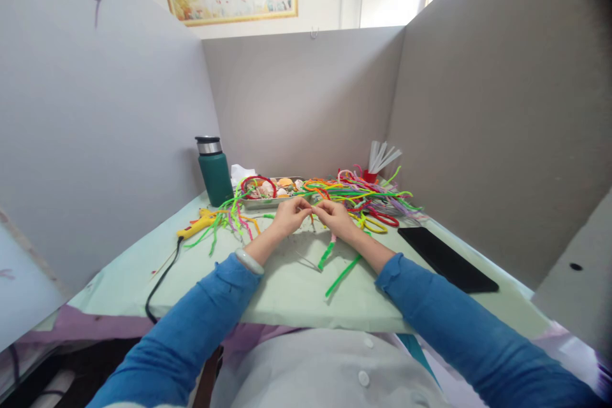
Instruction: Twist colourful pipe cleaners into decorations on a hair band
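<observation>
Above the middle of the table, my left hand and my right hand meet at the fingertips. Both are closed in a pinch on something too small to make out. Under and beside my right hand lie a green pipe cleaner and a short green and pink piece. Behind both hands, a metal tray holds shells and small pieces, with a red ring on it. A heap of coloured pipe cleaners spreads behind my right hand, with yellow-handled scissors at its front.
A green bottle stands at the back left, near a yellow glue gun with a black cord. At right lies a black flat object. A red cup holds white sticks. Grey partitions enclose the table.
</observation>
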Demonstrator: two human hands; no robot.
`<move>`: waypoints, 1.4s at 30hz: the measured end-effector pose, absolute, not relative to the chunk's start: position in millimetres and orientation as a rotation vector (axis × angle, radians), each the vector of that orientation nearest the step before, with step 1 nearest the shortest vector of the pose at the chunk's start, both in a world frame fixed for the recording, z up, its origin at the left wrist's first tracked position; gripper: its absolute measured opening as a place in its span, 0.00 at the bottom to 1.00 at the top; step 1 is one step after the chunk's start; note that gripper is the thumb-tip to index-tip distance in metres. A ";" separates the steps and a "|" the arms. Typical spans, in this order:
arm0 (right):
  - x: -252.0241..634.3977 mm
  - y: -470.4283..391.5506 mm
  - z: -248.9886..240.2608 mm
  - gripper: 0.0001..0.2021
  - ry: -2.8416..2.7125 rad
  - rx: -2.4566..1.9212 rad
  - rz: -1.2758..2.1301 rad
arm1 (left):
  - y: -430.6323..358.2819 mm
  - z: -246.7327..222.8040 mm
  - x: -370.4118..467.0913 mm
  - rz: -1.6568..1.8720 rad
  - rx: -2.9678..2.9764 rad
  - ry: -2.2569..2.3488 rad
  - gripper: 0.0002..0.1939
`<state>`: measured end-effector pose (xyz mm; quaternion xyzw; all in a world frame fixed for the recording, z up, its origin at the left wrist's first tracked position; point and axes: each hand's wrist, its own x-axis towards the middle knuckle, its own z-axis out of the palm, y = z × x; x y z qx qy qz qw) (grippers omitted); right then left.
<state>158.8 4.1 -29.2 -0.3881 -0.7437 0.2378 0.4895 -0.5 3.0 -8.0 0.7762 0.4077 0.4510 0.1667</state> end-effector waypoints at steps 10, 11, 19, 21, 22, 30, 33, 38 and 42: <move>158.7 2.7 -28.3 0.14 -1.785 -0.923 0.599 | -3.2 -4.1 -0.7 1.358 2.314 1.120 0.08; 158.9 2.8 -28.4 0.14 -1.784 -0.926 0.598 | -2.8 -4.4 -0.8 1.361 2.310 1.115 0.08; 158.8 4.5 -30.4 0.14 -1.783 -0.923 0.594 | -2.1 -4.9 -0.2 1.359 2.271 1.106 0.08; 158.6 4.3 -30.2 0.14 -1.785 -0.908 0.585 | -3.6 -3.7 -0.1 1.362 2.303 1.121 0.08; 158.6 4.1 -30.0 0.14 -1.787 -0.902 0.583 | -4.4 -3.0 -0.1 1.360 2.319 1.129 0.07; 158.9 4.2 -29.1 0.14 -1.801 -0.907 0.573 | -2.8 -3.8 -0.4 1.348 2.278 1.119 0.07; 159.1 5.0 -30.1 0.14 -1.811 -0.921 0.566 | 1.1 -6.5 -1.3 1.331 2.244 1.124 0.07; 159.0 4.7 -30.3 0.14 -1.824 -0.946 0.544 | 2.8 -7.2 -1.0 1.281 2.196 1.166 0.09; 158.7 2.1 -28.6 0.14 -1.839 -0.948 0.499 | 2.6 -6.6 -0.2 1.225 2.123 1.187 0.10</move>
